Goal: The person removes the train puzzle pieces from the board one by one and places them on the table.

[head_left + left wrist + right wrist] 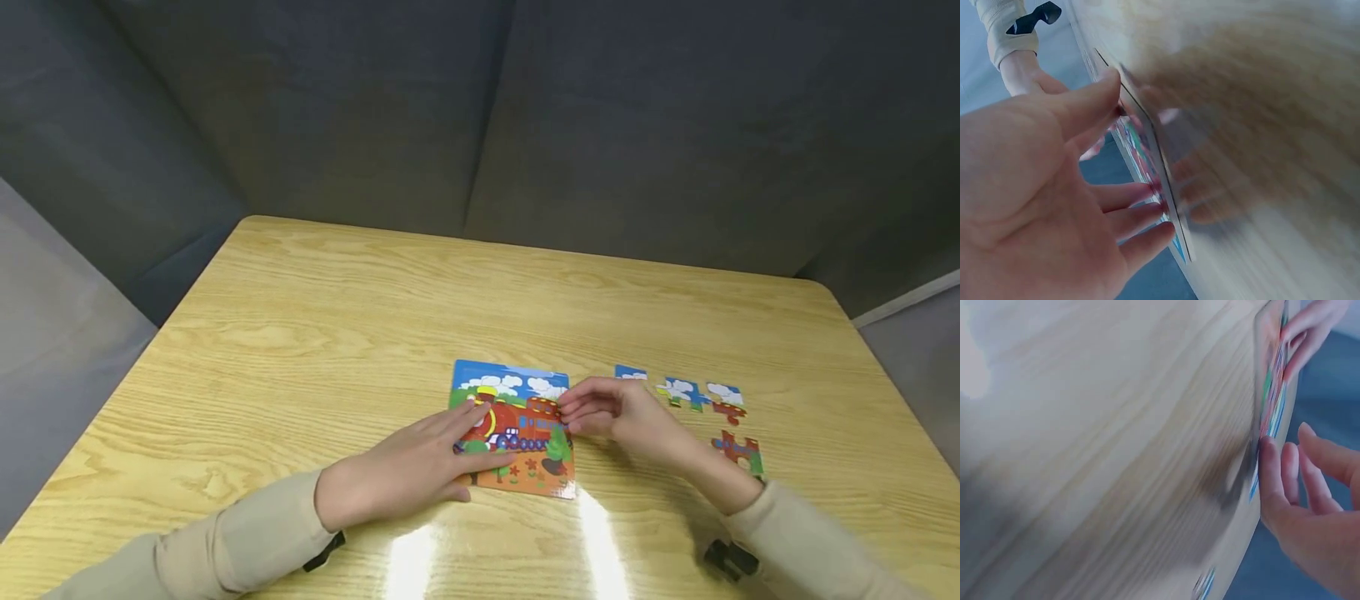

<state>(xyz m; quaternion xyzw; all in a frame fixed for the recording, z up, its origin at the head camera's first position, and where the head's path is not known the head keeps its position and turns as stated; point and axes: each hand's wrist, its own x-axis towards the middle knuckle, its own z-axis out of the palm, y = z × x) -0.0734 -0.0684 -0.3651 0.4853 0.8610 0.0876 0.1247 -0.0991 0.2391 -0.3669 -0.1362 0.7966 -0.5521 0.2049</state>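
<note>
A jigsaw puzzle (536, 429) with a red train, clouds and a green tree lies flat on the table. Across its left part my left hand (420, 467) rests, fingers spread; in the left wrist view the left hand's fingertips (1159, 234) touch the board near its edge. My right hand (618, 412) is at the puzzle's right edge. In the right wrist view, one digit of the right hand (1316, 500) meets that edge while the others stand apart, and no piece shows between them. Part of the train's front is hidden under the left hand.
Several loose puzzle pieces lie right of the board, among them a cloud piece (682, 392) and a red and green piece (742, 452). One sky piece (630, 372) is partly behind the right hand. The wooden table (337, 333) ends at a dark curtain (360, 125).
</note>
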